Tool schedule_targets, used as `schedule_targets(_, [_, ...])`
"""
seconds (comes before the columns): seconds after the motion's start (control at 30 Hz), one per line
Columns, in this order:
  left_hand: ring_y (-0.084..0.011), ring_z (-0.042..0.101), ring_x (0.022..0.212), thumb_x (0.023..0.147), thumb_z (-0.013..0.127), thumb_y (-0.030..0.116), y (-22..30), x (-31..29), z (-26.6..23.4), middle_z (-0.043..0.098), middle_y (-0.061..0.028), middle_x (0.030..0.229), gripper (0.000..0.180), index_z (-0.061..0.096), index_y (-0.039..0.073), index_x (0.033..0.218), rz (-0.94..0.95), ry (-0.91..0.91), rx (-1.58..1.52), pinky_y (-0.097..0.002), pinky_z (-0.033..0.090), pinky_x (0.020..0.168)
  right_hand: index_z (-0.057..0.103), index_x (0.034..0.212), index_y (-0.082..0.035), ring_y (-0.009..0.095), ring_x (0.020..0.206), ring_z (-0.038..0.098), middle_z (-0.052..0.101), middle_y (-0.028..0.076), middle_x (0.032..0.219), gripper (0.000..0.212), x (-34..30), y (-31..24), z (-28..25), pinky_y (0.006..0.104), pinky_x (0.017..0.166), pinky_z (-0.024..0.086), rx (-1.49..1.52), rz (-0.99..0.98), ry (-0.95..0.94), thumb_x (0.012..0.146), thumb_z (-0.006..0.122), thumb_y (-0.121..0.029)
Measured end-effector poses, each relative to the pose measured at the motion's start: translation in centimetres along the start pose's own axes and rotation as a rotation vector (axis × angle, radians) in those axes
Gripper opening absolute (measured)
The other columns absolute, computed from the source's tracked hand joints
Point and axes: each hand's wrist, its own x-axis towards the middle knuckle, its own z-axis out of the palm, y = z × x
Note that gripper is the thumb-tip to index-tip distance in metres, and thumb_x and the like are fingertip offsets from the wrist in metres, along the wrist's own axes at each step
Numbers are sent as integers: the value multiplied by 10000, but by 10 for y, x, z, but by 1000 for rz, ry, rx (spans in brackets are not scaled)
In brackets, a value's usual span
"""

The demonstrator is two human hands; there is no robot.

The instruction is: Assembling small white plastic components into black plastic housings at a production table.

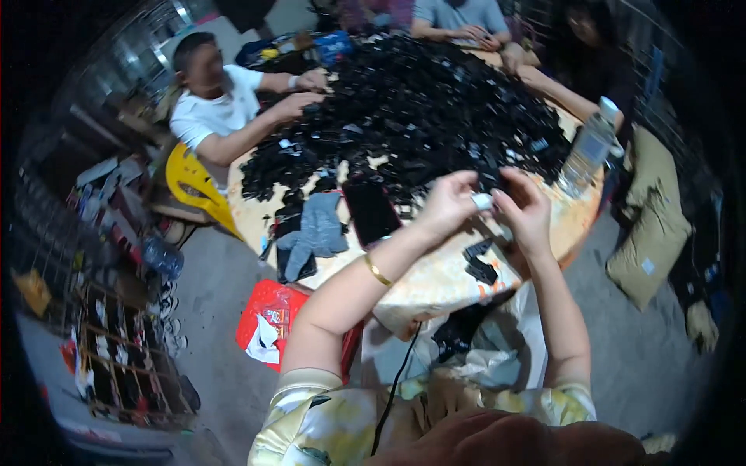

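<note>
Over the near side of the round table, my left hand (449,206) and my right hand (528,211) face each other with fingers pinched. Between their fingertips is a small black piece (489,180), too dark to make out its kind. Something white (482,201) sits at my left fingers; whether it is worn or held I cannot tell. Just beyond my hands spreads a large heap of small black pieces (427,101). A few loose black pieces (481,262) lie on the tabletop (423,283) below my hands.
A dark phone (371,213) and a grey glove (317,229) lie left of my forearm. At the right edge stands a clear bottle (588,151). Other people (214,97) work around the heap. Below are a red stool (268,311) and a plastic bag (497,361). Stuffed sacks (649,225) stand right.
</note>
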Motion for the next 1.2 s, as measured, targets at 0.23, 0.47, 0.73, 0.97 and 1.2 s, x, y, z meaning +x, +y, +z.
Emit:
schedule_targets(0.23, [-38, 503, 622, 793, 605, 41, 1, -4, -1, 583, 15, 796, 230, 585, -18, 1014, -9, 147, 144, -192, 439, 556, 547, 1110, 18, 132, 870, 576, 582, 82, 1045, 339, -4, 7, 1, 243, 750, 481, 5, -31, 37, 779, 619, -5])
schedule_targets(0.47, [-101, 581, 868, 853, 528, 35, 0, 0, -2, 593, -43, 991, 304, 492, -11, 1151, 10, 130, -180, -236, 484, 786, 608, 1070, -7, 109, 764, 577, 638, 79, 930, 338, -3, -4, 10, 227, 682, 465, -346, -219, 77, 738, 665, -37])
schedule_targets(0.73, [-110, 570, 909, 818, 540, -17, 7, 4, 5, 598, -71, 1032, 321, 501, -25, 1137, 136, 158, -53, -214, 460, 796, 562, 1136, -1, 75, 798, 566, 618, 45, 977, 345, 1, -9, 13, 195, 703, 454, -16, -12, 100, 797, 618, -39])
schedule_targets(0.97, [-117, 545, 968, 828, 533, -3, -1, 1, 5, 562, -92, 1105, 401, 427, -47, 1212, 114, 156, -16, -228, 442, 834, 633, 999, 4, 225, 834, 607, 638, 144, 944, 293, -5, 3, 10, 293, 745, 478, -548, -502, 189, 710, 664, -25])
schedule_targets(1.2, [-130, 545, 974, 857, 545, 54, -4, -2, 5, 521, -114, 1164, 429, 374, -20, 1244, 87, 185, -262, -226, 457, 806, 618, 933, -37, 255, 853, 607, 646, 83, 946, 288, -6, -3, 23, 337, 734, 485, -836, -714, 153, 653, 685, -36])
